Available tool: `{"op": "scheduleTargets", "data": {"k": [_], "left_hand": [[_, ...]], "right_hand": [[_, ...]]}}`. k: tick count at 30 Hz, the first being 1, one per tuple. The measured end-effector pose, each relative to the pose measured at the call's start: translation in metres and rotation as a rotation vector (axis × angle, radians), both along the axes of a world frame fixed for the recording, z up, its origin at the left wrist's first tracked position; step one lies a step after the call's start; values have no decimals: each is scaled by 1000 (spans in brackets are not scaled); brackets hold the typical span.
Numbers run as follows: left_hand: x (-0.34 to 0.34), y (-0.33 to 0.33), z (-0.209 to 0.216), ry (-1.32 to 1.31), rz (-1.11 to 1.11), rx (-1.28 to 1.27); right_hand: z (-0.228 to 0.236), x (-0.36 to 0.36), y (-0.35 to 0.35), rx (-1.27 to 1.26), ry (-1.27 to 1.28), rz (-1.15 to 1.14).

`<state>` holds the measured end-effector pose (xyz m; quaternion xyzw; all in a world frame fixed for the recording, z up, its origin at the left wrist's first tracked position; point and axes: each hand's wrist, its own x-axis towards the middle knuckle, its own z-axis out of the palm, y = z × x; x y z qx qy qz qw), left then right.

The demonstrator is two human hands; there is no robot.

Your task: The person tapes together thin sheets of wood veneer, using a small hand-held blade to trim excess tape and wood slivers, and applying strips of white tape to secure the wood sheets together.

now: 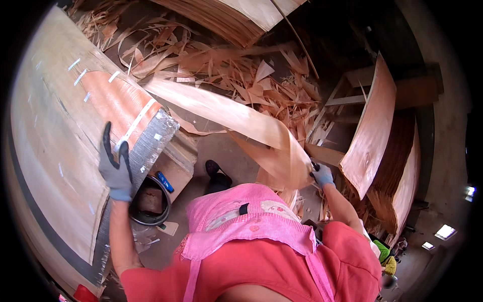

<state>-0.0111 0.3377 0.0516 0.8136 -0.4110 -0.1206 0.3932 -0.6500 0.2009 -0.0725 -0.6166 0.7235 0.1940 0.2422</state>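
A grey concrete floor runs through the middle of the frame, heaped with wood scraps toward the top. A wooden frame stands at upper right, under warm light.

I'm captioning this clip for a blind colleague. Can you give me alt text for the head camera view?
A person's gloved right hand grips a long strip of thin wood veneer, while the gloved left hand rests on a stack of veneer sheets. Veneer scraps litter the floor beyond, and a black bucket sits below the stack.
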Motion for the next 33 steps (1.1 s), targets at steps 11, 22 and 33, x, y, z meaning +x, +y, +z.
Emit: {"op": "scheduleTargets", "data": {"k": [11, 22, 33], "left_hand": [[60, 11, -92, -821, -7, 500], [54, 19, -65, -690, -5, 510], [-27, -24, -36, -442, -106, 281]], "right_hand": [[30, -136, 83, 163, 496, -196], [-31, -171, 76, 99, 423, 29], [-59, -77, -42, 39, 132, 335]]}}
